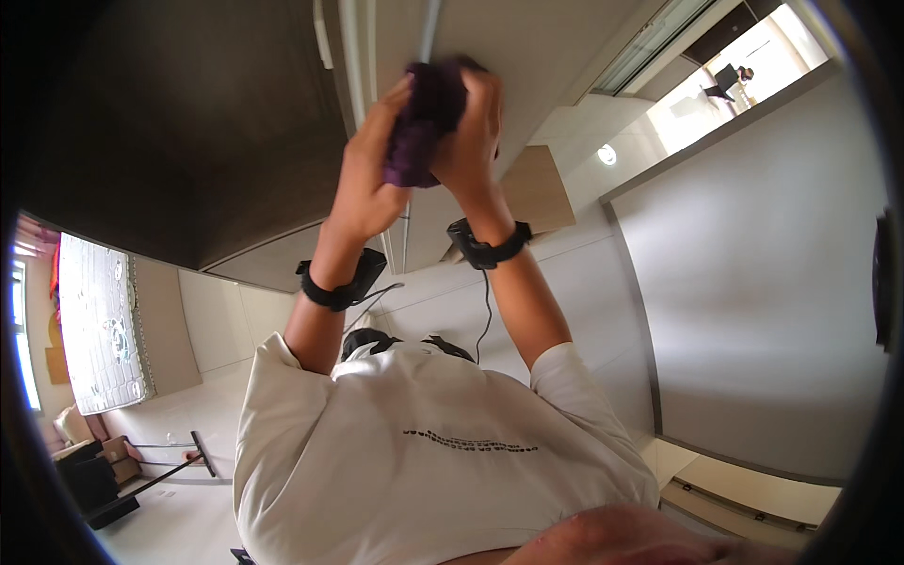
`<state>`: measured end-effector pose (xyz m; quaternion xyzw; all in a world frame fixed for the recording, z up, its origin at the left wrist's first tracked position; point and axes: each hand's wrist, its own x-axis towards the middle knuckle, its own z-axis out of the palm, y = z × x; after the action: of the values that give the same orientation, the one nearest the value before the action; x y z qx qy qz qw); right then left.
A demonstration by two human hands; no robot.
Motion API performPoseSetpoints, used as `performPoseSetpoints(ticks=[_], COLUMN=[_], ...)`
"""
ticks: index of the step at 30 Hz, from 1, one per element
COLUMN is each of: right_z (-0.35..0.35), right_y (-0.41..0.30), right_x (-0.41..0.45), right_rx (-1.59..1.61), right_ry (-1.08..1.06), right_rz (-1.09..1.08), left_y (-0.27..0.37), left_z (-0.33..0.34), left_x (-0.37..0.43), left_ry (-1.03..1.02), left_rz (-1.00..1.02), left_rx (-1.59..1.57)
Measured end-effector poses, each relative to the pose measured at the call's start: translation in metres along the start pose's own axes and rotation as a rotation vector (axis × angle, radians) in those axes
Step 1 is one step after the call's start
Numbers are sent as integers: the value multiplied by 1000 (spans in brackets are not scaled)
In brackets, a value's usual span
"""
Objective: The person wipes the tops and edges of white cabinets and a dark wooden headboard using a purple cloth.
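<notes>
A bunched dark purple cloth [424,131] is pressed between my two hands at the upper middle of the view. My left hand [371,166] grips its left side, with the fingers partly hidden by the folds. On the other side, my right hand [480,131] is curled around the cloth, slightly blurred. Both hands are over a pale cabinet panel [515,42], where a thin metal strip [429,32] runs up from behind the cloth. Black strapped devices sit on both wrists.
A dark open cabinet compartment [261,148] is left of my hands. A light wooden board [544,191] lies beyond my right wrist. Black cables hang near my forearms. Further off are a large grey panel [748,282] on the right and a patterned mattress [106,325] on the left.
</notes>
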<state>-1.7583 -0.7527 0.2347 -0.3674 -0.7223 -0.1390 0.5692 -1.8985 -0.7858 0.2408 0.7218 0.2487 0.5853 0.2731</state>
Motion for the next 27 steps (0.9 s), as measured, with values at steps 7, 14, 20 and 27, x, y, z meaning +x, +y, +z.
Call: performPoseSetpoints(ticks=[7,14,20,27], right_z=[-15,38,103,110], right_y=[38,29,-61,-59], right_x=[-79,-53,-24,41], right_rx=[-167,-364,-326,-419], right_ry=[58,-3,264,327], right_rz=[359,270,131,-119], left_y=[27,18,67,61], left_z=[36,-138,-344,-356], left_x=[-23,55,34,-13], left_ry=[-162,-318,616,423], left_rz=[-111,-16,787,894], left_rx=[173,107,-206,-133])
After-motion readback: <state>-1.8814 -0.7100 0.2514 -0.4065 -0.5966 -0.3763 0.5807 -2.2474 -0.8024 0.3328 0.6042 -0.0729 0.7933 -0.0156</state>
